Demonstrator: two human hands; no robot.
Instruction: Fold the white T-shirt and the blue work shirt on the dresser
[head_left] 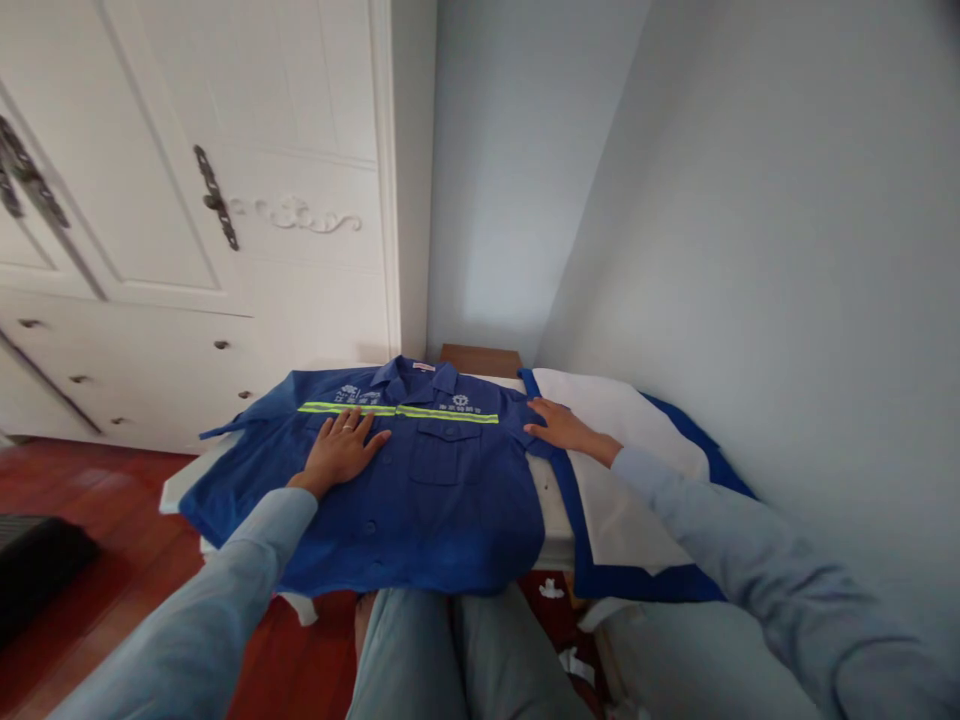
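A blue work shirt [457,520] lies spread front side up, with its collar toward the wall and a yellow-and-silver reflective stripe across the chest. White lettering and emblems show above the stripe. My left hand [345,452] rests flat on the chest just below the stripe, fingers spread, a ring on one finger. Over at the sleeve on the right side, my right hand [562,428] lies with its fingers stretched out on the blue fabric. The shirt's lower hem hangs over the table's front edge near my legs.
Under the shirt stands a white table [553,500]. A white cloth with a blue border [637,430] drapes over its right end. A white wardrobe [300,120] rises behind on the left, a brown box [480,360] sits at the back, and a black object [41,570] is on the floor.
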